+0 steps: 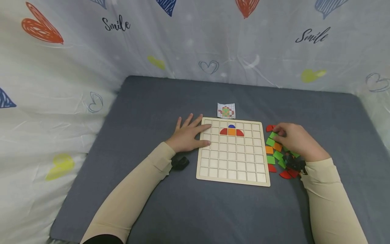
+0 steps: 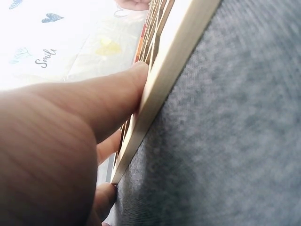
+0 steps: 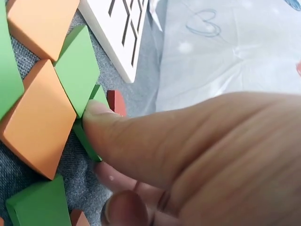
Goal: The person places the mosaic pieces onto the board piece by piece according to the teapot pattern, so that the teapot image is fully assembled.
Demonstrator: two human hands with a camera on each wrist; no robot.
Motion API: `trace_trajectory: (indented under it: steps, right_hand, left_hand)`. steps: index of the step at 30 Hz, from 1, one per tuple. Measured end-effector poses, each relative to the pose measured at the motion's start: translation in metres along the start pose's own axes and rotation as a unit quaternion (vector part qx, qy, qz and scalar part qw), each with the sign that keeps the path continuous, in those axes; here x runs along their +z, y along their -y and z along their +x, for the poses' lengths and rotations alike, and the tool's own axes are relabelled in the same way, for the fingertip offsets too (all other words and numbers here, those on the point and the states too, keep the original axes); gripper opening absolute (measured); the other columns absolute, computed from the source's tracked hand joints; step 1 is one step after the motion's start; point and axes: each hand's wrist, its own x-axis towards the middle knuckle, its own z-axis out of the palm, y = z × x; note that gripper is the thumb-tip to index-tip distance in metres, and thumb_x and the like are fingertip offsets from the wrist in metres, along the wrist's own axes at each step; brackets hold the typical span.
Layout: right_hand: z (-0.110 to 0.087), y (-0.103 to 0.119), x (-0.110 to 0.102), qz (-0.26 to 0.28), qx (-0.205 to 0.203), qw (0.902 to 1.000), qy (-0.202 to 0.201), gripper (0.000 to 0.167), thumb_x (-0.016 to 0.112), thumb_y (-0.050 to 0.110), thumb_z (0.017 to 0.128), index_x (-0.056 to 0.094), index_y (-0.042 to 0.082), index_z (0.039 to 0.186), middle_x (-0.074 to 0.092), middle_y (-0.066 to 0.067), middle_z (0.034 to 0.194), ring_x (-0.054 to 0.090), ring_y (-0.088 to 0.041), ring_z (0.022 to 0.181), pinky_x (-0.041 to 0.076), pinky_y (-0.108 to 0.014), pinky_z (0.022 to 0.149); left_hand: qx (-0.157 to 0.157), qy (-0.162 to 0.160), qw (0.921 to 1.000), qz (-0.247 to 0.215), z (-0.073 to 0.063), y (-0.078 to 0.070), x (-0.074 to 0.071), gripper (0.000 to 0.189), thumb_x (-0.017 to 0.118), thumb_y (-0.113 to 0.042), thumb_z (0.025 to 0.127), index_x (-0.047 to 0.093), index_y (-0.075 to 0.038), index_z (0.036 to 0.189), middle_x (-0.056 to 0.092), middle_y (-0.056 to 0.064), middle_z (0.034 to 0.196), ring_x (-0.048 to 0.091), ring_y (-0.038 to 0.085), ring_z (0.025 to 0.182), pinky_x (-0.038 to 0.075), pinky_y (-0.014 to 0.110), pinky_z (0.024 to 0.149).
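Green tile (image 1: 273, 135) pinched by right hand (image 1: 296, 139), thumb against finger, just off right edge of wooden board (image 1: 232, 165), near far corner. Likely light, stiff, smooth, hardly fragile; best taken by opposite side faces. Left hand (image 1: 186, 136), fingers spread, touches board's left edge.

Board (image 1: 232, 165) in downward head, close wrist views

Your head view softly lit, faint shadow beside your right sleeve (image 1: 332, 200); your left hand (image 2: 61, 132) shaded against a washed-out backdrop (image 2: 70, 42), grey cloth (image 2: 235, 117) blurred.
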Motion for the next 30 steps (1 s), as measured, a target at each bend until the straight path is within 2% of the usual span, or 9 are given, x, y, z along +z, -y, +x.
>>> trace_trajectory:
  steps: [8,13,15,22,30]
  right_hand:
    - [-0.001,-0.001,-0.003,0.019,0.01,0.9998,0.0,0.025,0.073,0.02,0.1,0.065,0.0,0.112,0.066,-0.02,0.103,0.062,-0.029,0.084,0.053,-0.043,0.068]
    - [-0.002,0.002,-0.004,0.02,0.007,0.9998,-0.007,0.023,0.073,0.018,0.1,0.066,-0.001,0.111,0.066,-0.017,0.098,0.06,-0.025,0.075,0.051,-0.037,0.061]
    - [-0.003,0.003,-0.006,0.015,0.005,0.9997,-0.016,0.023,0.072,0.018,0.101,0.066,-0.001,0.111,0.067,-0.016,0.096,0.059,-0.024,0.072,0.049,-0.037,0.059]
    - [-0.008,0.012,-0.014,0.01,-0.004,0.9978,-0.066,0.024,0.073,0.02,0.101,0.07,-0.001,0.113,0.07,-0.017,0.1,0.062,-0.026,0.078,0.05,-0.037,0.061]
    - [-0.011,0.034,-0.007,0.039,-0.045,0.9949,-0.081,0.023,0.072,0.02,0.101,0.072,0.002,0.116,0.072,-0.016,0.104,0.06,-0.021,0.07,0.05,-0.036,0.062]
  left_hand:
    - [-0.002,-0.005,1.0,0.007,0.001,0.001,0.002,0.077,0.061,-0.068,0.097,0.036,-0.04,0.164,0.006,-0.002,0.178,-0.011,0.029,0.163,-0.018,0.061,0.125]
    - [-0.001,-0.005,1.0,0.007,0.002,0.001,0.002,0.077,0.061,-0.069,0.097,0.036,-0.04,0.164,0.006,-0.001,0.178,-0.011,0.029,0.163,-0.018,0.062,0.125]
    - [0.001,-0.005,1.0,0.007,0.002,0.001,0.002,0.077,0.06,-0.069,0.097,0.036,-0.04,0.164,0.006,-0.001,0.178,-0.011,0.03,0.163,-0.018,0.062,0.125]
    - [0.003,-0.006,1.0,0.004,0.003,0.0,-0.001,0.077,0.061,-0.069,0.097,0.036,-0.04,0.164,0.006,-0.001,0.178,-0.011,0.03,0.163,-0.018,0.061,0.125]
    - [0.001,-0.003,1.0,0.004,0.002,0.0,0.0,0.077,0.062,-0.068,0.097,0.037,-0.04,0.164,0.006,-0.001,0.178,-0.011,0.03,0.163,-0.018,0.062,0.125]
